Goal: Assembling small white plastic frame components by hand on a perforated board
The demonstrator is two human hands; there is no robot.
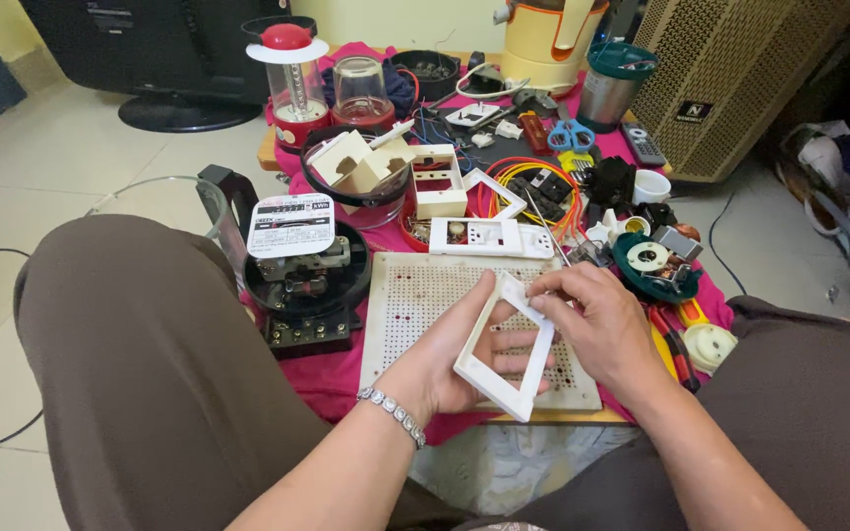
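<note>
My left hand, with a beaded bracelet on the wrist, grips a white square plastic frame from underneath, tilted on edge. My right hand pinches the frame's upper right side with its fingertips. Both hands hover over a white perforated board lying on a pink cloth. Just beyond the board lies a white socket plate with several outlets.
A black round electric meter sits left of the board. Farther back stand a red lantern, a clear jar, a bowl of white parts, coloured wires, blue scissors and a beige speaker. My knees flank the low table.
</note>
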